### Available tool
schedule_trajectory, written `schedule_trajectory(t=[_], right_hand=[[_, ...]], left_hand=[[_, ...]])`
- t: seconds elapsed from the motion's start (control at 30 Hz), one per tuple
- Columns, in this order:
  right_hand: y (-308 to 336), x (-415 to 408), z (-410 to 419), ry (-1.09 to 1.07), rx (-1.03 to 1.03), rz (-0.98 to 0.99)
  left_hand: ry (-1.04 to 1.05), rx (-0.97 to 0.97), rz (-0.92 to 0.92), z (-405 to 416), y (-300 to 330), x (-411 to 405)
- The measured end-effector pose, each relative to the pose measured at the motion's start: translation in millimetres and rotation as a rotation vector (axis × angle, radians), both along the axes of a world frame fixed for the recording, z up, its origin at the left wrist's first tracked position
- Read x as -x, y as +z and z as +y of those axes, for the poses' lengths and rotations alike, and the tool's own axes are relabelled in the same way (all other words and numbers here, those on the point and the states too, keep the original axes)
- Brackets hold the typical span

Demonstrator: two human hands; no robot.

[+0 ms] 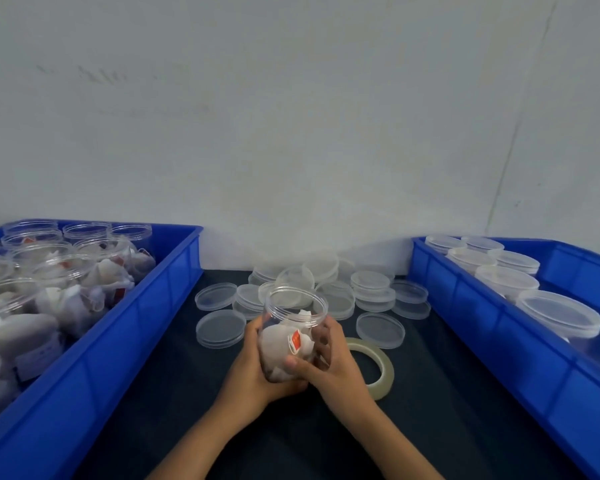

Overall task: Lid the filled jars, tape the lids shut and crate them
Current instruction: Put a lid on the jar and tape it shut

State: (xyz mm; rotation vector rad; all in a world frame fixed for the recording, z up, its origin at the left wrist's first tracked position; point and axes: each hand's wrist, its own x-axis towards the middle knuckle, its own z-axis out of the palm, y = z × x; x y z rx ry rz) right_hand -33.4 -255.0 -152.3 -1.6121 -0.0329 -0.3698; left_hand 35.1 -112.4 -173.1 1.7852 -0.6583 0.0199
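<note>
A clear plastic jar [293, 315] filled with white tea bags, one with a red tag, stands open-mouthed at the middle of the dark table. My left hand [257, 365] grips its left side and my right hand [329, 365] grips its right side, thumb across the front. A pile of clear lids [371, 285] lies just behind the jar. A roll of clear tape [381, 368] lies flat to the right of my right hand. The blue crate [174, 271] on the left holds several open filled jars. The blue crate [440, 282] on the right holds several lidded jars.
A white wall rises straight behind the table. The dark table top [174, 393] shows between the two crates, with single lids [220, 329] lying left of the held jar and another lid [380, 330] to its right.
</note>
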Motion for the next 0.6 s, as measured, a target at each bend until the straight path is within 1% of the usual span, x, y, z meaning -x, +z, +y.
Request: schedule_trajectory(t=[0.1,0.17,0.27,0.33,0.5,0.6], right_hand=[[17.0,0.9,-20.6,-0.122,0.161,0.07],[28.9,1.5,-37.6,-0.234,0.338,0.132],[34.7,2.4,-58.2,-0.305,0.622,0.173],[31.0,3.3,-68.3,-0.375,0.735,0.203],[8.8,-5.4,-96.0,-0.568,0.848,0.313],[9.2,-17.1,-107.3,-0.605,0.783,0.442]], left_hand=[[0.034,-0.025,0.006,1.8,-0.9,0.6],[0.063,-0.068,0.006,3.3,-0.5,2.2],[0.098,-0.1,0.005,4.1,-0.4,1.4],[0.094,-0.095,0.011,3.3,-1.4,0.8],[0.109,-0.04,0.013,3.1,-4.6,-1.7],[0.126,-0.002,0.011,4.0,-5.6,-3.1]])
